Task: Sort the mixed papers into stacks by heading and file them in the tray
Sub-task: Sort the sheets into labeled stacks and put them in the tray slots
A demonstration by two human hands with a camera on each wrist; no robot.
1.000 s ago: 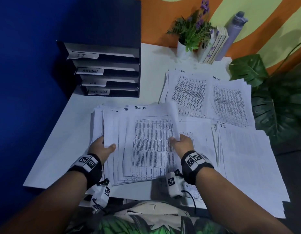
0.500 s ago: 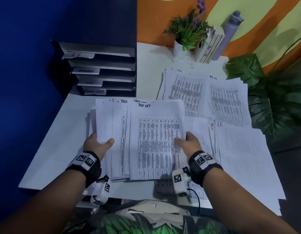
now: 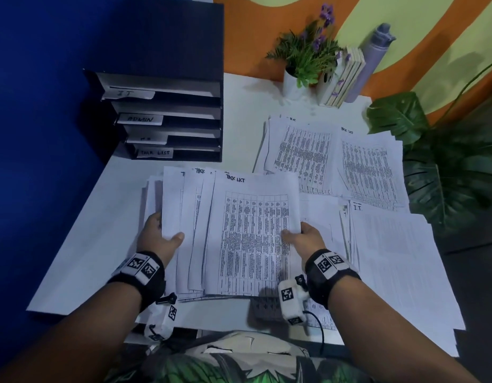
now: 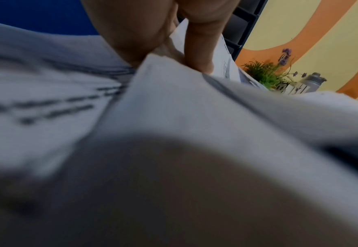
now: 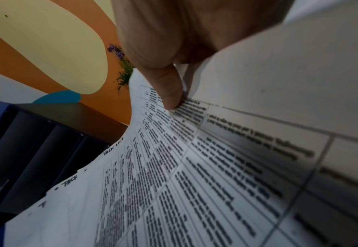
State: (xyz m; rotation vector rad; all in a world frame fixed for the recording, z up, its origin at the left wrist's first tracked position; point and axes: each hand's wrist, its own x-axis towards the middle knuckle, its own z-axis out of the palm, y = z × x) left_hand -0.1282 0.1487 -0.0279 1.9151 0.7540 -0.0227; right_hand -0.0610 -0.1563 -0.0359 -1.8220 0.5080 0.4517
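White sheets fill both your hands: you hold the task-list stack above the near middle of the counter, its long axis running away from you and its handwritten heading at the far end, toward the tray. The sheets are fanned, each stepped a little left of the one above it. Your left hand grips the stack's left edge, thumb curled over the top and fingers hidden beneath; your right hand pinches the right edge, thumb pressed on the printed table (the right wrist view shows this plainly).

Your tray stands at the far left of the counter, a black unit of four stacked slots labelled, top to bottom, IT, ADMIN, one I cannot read, and TASK LIST. Whether any slot holds paper cannot be told.

Three other paper piles lie flat to the right: two at the back, one headed I.T. nearer you.
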